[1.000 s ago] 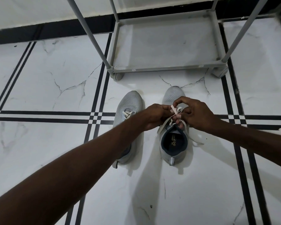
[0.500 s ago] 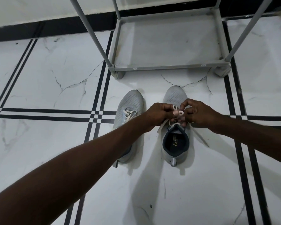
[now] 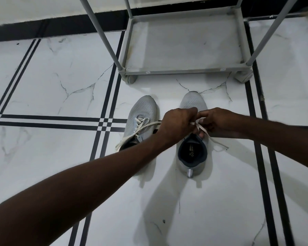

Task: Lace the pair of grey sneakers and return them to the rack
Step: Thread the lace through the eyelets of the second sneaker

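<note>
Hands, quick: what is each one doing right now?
Left hand: closed, pinching the lace of the right sneaker.
Right hand: closed on the same lace, over that sneaker.

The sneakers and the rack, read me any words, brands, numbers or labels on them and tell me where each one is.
Insole print inside the right sneaker: a pale logo and lettering, too blurred to read.
Two small white stickers on the rack front rail: too small to read.
Left sneaker: no text visible.
</note>
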Available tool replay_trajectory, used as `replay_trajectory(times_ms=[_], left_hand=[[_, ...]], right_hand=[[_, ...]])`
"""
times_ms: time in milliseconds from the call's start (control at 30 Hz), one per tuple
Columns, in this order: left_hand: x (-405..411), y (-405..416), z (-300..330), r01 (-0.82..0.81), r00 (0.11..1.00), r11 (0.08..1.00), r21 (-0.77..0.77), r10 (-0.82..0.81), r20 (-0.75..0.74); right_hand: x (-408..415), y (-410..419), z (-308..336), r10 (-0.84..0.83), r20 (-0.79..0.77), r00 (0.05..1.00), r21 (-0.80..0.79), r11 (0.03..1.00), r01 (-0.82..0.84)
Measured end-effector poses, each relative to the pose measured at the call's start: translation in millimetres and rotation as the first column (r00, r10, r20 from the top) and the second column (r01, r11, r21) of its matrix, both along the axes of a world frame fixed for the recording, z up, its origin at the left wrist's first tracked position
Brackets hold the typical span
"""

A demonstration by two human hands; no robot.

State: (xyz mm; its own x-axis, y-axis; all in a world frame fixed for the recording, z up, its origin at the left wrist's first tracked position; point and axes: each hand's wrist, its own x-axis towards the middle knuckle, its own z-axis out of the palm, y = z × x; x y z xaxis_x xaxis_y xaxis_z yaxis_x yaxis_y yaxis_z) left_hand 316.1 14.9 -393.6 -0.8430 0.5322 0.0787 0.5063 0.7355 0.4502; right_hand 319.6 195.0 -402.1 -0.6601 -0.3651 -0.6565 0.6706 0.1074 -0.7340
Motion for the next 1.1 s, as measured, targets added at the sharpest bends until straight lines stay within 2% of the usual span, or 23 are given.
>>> replay_trajectory(times_ms=[67, 167, 233, 267, 333, 400, 467, 567, 667, 767, 833, 933, 1000, 1100], left_hand=[[5, 3, 1, -0.017, 1.000, 0.999, 0.037, 0.018, -0.025], [9, 2, -3, -0.077, 0.995, 0.990, 0.116, 0.068, 0.078], [12, 1, -6, -0.102, 0.989, 0.981, 0.162, 0.082, 0.127], [15, 1, -8, -0.118, 0.985, 0.976, 0.180, 0.092, 0.144], [17, -3, -11, -0.186, 0.970, 0.962, 0.202, 0.147, 0.194], [15, -14, -13, -0.270, 0.940, 0.945, 0.185, 0.218, 0.261], [14, -29, -17, -0.314, 0.911, 0.935, 0.166, 0.248, 0.330], [22, -45, -21, -0.342, 0.877, 0.920, 0.189, 0.241, 0.416], [28, -48, -23, -0.379, 0.838, 0.907, 0.182, 0.253, 0.483], [21, -46, -21, -0.243, 0.917, 0.961, 0.132, 0.183, 0.354], [15, -44, -19, -0.093, 0.965, 0.996, 0.012, 0.087, 0.249], [12, -41, -21, 0.093, 0.989, 0.980, -0.174, -0.071, 0.126], [12, -41, -23, 0.161, 0.985, 0.974, -0.162, -0.149, 0.085], [14, -45, -24, 0.174, 0.982, 0.980, -0.098, -0.165, 0.090]], right_hand=[[3, -1, -1, 0.010, -0.025, 1.000, 0.027, 1.000, -0.009], [7, 2, 2, -0.030, -0.096, 0.995, 0.111, 0.993, 0.041], [11, 3, 9, -0.018, -0.221, 0.975, 0.226, 0.972, 0.069], [12, 3, 12, 0.049, -0.318, 0.947, 0.338, 0.939, 0.065], [11, 4, 13, 0.289, -0.457, 0.841, 0.607, 0.792, 0.058], [12, 9, 9, 0.420, -0.467, 0.778, 0.743, 0.664, 0.088], [13, 18, 3, 0.454, -0.451, 0.769, 0.794, 0.598, 0.112], [19, 25, -5, 0.465, -0.381, 0.799, 0.819, 0.571, 0.058], [20, 20, -9, 0.503, -0.354, 0.789, 0.821, 0.571, 0.005], [19, 15, -4, 0.600, -0.350, 0.720, 0.855, 0.519, -0.017], [20, 13, -3, 0.663, -0.339, 0.668, 0.869, 0.492, -0.047], [24, 15, -5, 0.718, -0.335, 0.609, 0.884, 0.464, -0.061], [24, 17, -4, 0.735, -0.324, 0.595, 0.888, 0.454, -0.078], [25, 17, -2, 0.779, -0.321, 0.539, 0.898, 0.432, -0.088]])
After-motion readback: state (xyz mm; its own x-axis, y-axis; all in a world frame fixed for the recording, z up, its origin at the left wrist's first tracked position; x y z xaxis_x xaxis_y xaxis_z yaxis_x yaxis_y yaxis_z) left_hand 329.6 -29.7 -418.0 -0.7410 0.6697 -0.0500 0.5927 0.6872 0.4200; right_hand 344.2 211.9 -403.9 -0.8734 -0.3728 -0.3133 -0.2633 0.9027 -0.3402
